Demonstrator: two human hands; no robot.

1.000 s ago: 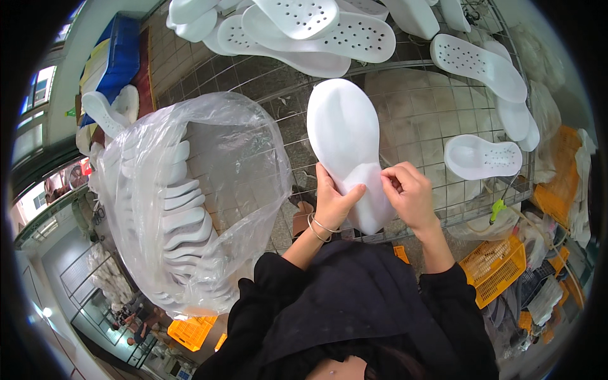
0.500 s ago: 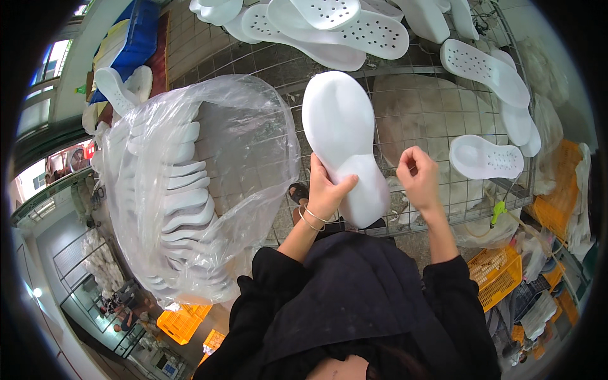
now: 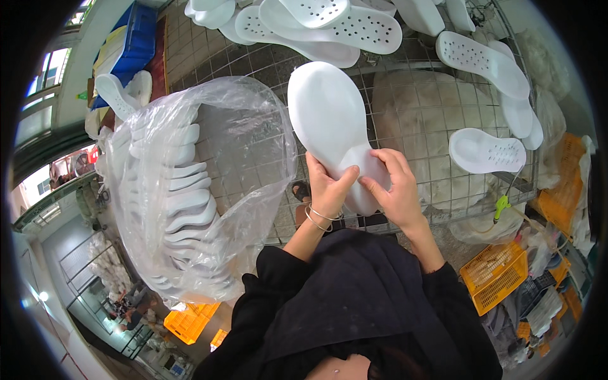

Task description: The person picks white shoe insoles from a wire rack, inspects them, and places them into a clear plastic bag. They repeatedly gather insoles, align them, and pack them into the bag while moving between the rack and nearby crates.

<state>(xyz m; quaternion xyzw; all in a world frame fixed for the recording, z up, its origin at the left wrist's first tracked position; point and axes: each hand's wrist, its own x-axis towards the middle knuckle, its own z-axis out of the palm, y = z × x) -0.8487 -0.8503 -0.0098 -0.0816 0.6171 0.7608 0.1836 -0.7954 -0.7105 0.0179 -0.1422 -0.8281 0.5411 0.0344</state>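
Upright in front of me, a smooth white shoe insole (image 3: 329, 114) is held over the wire-mesh table. My left hand (image 3: 327, 190) grips its left edge, thumb on the face, with bangles on the wrist. From the right, my right hand (image 3: 398, 193) closes on the narrow part and lower half, its thumb pressed near the left thumb. The insole's far side is hidden. Left of it lies a clear plastic bag (image 3: 247, 139) with a row of stacked white insoles (image 3: 190, 196) inside.
Perforated white insoles (image 3: 367, 30) are piled along the far side. Others lie right: one overlapping (image 3: 484, 63), one single (image 3: 486, 151). A lime-green air gun (image 3: 501, 208) hangs at the table's right edge, above a yellow crate (image 3: 495, 278). A blue bin (image 3: 138, 41) stands far left.
My right hand has come in from the right and taken hold of the insole, where before it was apart from it. The insole has moved slightly left and away from me.
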